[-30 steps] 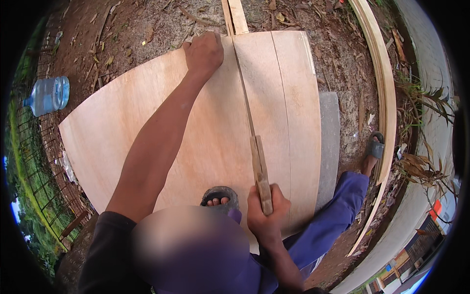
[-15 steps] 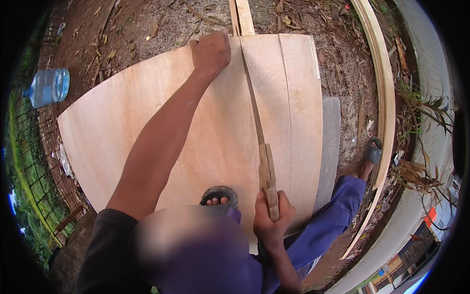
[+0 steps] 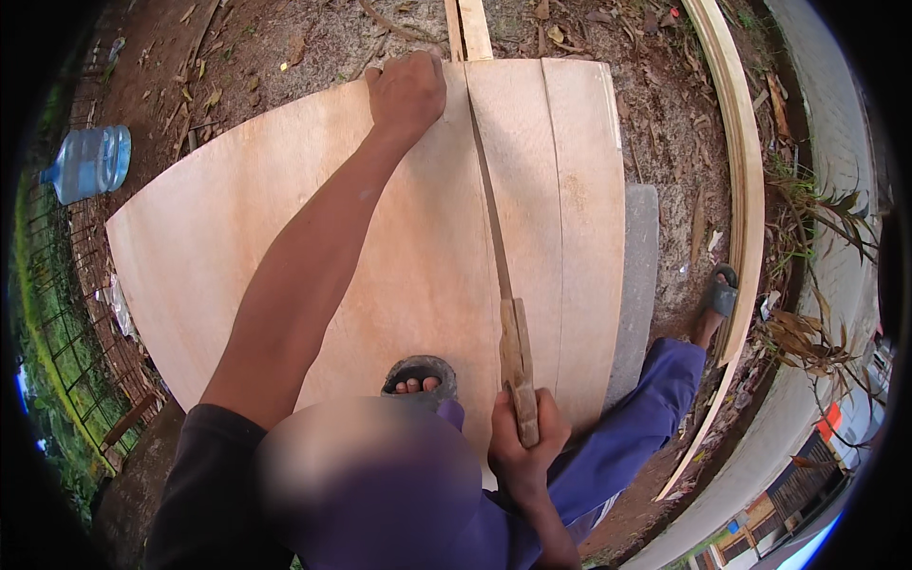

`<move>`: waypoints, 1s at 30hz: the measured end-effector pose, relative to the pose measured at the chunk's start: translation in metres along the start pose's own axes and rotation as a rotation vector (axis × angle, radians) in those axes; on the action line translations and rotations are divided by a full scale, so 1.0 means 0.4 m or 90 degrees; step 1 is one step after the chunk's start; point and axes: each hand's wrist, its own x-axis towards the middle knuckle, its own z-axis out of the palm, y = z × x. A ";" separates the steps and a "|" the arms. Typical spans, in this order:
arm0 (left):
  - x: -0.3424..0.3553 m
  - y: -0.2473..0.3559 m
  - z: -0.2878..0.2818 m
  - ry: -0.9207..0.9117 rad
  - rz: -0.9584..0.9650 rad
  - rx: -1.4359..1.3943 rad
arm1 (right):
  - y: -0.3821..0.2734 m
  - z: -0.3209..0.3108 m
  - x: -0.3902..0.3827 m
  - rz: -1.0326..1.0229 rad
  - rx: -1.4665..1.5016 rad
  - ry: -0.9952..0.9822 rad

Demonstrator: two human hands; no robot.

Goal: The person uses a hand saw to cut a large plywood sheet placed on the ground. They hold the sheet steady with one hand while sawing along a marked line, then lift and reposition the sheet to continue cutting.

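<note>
The right hand [image 3: 522, 442], low in the frame just right of centre, has its fingers curled tight around the wooden handle of a saw [image 3: 503, 313]. The saw's thin blade runs from the handle up the middle of the frame, lying along a cut line in a big plywood sheet [image 3: 285, 237]. At the top centre, the left hand [image 3: 407, 90] rests as a loose fist on the far edge of the sheet, fingers folded under and gripping nothing that can be seen, just left of the blade's tip. The sheet lies flat over bare dirt and fills the middle of the frame. A sandalled foot [image 3: 418, 377] stands on its near edge, just left of the saw handle. Another sandalled foot [image 3: 714, 304] is on the ground at the right. A long wooden strip [image 3: 746, 190] curves down the right side. A clear water bottle [image 3: 87, 163] lies at the upper left
</note>
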 end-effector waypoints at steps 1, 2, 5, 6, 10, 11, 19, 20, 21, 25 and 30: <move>-0.004 -0.004 0.001 0.007 -0.002 -0.012 | 0.000 -0.016 -0.019 0.025 0.008 0.000; -0.002 -0.008 0.002 0.014 -0.004 -0.025 | -0.001 -0.028 -0.033 0.050 0.016 0.000; 0.005 0.008 0.000 0.015 -0.007 -0.043 | -0.005 0.038 0.086 0.019 0.067 0.015; -0.006 -0.007 0.001 0.005 -0.016 -0.036 | -0.010 0.097 0.168 0.000 0.096 0.010; -0.006 -0.006 0.022 0.008 -0.011 -0.030 | -0.030 0.175 0.293 -0.014 0.093 0.014; -0.012 -0.019 0.025 0.001 -0.010 -0.031 | -0.030 0.166 0.263 -0.011 0.092 0.013; 0.004 0.003 -0.015 -0.045 -0.026 -0.035 | 0.022 -0.019 -0.003 -0.008 0.024 0.050; 0.006 -0.003 -0.011 -0.032 -0.023 -0.031 | 0.009 0.022 0.073 0.002 0.059 0.036; -0.005 -0.023 -0.005 -0.027 -0.024 -0.021 | -0.007 0.084 0.159 0.020 0.094 0.015; 0.001 0.003 0.001 -0.071 -0.035 -0.025 | -0.031 0.157 0.268 0.013 0.072 0.021; 0.001 0.008 -0.013 -0.026 -0.030 -0.029 | 0.047 -0.037 -0.082 0.032 -0.020 -0.013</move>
